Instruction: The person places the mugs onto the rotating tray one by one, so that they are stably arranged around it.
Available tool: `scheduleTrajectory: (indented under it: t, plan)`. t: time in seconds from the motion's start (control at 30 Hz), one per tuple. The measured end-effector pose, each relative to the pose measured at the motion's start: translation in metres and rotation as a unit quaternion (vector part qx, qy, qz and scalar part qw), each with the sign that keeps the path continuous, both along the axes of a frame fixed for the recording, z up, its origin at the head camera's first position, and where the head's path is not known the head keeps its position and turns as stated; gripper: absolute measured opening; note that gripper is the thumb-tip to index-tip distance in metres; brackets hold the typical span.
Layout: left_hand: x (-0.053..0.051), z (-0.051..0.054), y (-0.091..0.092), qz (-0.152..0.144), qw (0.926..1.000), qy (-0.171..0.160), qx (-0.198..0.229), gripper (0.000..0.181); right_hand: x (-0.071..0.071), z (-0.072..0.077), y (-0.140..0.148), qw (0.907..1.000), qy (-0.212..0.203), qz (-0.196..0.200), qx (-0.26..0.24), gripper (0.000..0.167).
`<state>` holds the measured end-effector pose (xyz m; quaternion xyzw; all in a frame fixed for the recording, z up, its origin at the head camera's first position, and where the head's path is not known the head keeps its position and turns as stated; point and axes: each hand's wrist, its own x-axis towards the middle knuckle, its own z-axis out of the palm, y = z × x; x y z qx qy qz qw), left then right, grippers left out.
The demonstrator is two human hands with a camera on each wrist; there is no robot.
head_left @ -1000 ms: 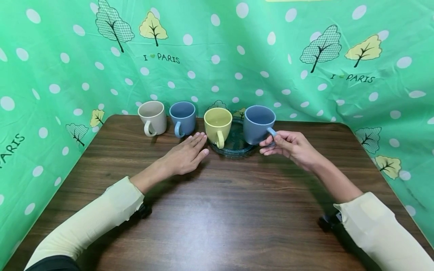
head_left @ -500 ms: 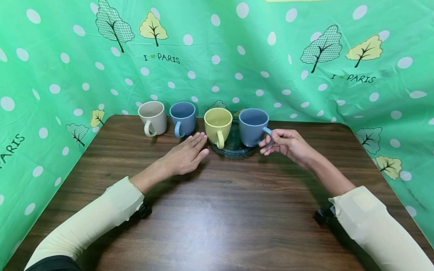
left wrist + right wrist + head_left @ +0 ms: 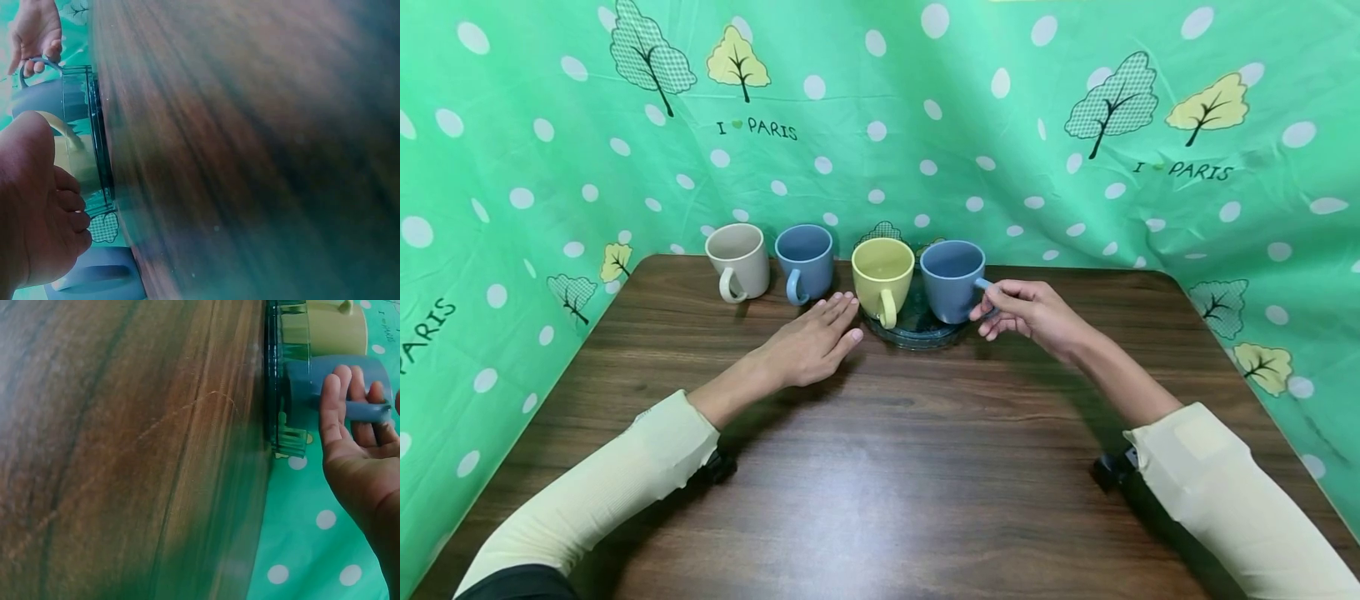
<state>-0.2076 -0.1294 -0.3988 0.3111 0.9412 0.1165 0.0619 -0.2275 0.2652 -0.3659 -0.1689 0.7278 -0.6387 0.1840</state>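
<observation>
My right hand (image 3: 1030, 317) pinches the handle of a blue mug (image 3: 952, 287), which stands upright over the right half of a round, clear glass dish (image 3: 917, 337). A yellow mug (image 3: 882, 271) sits on the dish's left half, handle toward me. In the right wrist view the blue mug (image 3: 340, 387) is low within the dish's glass wall (image 3: 290, 440); whether its base touches cannot be told. My left hand (image 3: 805, 343) lies with straight fingers beside the dish's left edge, close to the yellow mug, holding nothing.
Left of the dish, a second blue mug (image 3: 805, 262) and a light grey mug (image 3: 737, 260) stand in a row near the back edge of the dark wooden table (image 3: 880, 467). A green patterned cloth (image 3: 880, 125) hangs behind and at both sides.
My right hand has carried the blue mug left and slightly down, closer to the yellow mug. My left hand and the other mugs have stayed where they were.
</observation>
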Motion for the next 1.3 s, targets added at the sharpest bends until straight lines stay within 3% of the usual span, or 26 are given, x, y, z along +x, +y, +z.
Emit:
scheduleTrajectory:
  t: [0.23, 0.57, 0.8, 1.0, 1.3]
  plan:
    - [0.0, 0.001, 0.0, -0.001, 1.0, -0.006, 0.0, 0.07, -0.002, 0.0, -0.001, 0.9986, 0.013, -0.04, 0.032, 0.038]
    - [-0.001, 0.001, 0.001, 0.0, 1.0, -0.007, -0.002, 0.07, -0.004, 0.002, 0.0, 0.9888, 0.082, -0.068, 0.105, 0.039]
    - [-0.001, 0.001, 0.001, 0.002, 1.0, -0.01, -0.001, 0.07, -0.006, 0.008, 0.004, 0.9645, 0.146, -0.113, 0.189, 0.038]
    - [-0.001, 0.001, 0.001, 0.004, 0.9999, -0.011, 0.0, 0.07, -0.008, 0.015, 0.004, 0.9473, 0.184, -0.135, 0.225, 0.032]
    - [-0.001, -0.002, 0.001, 0.009, 0.9999, -0.009, 0.006, 0.071, -0.012, 0.008, 0.005, 0.9338, 0.228, -0.146, 0.234, 0.029]
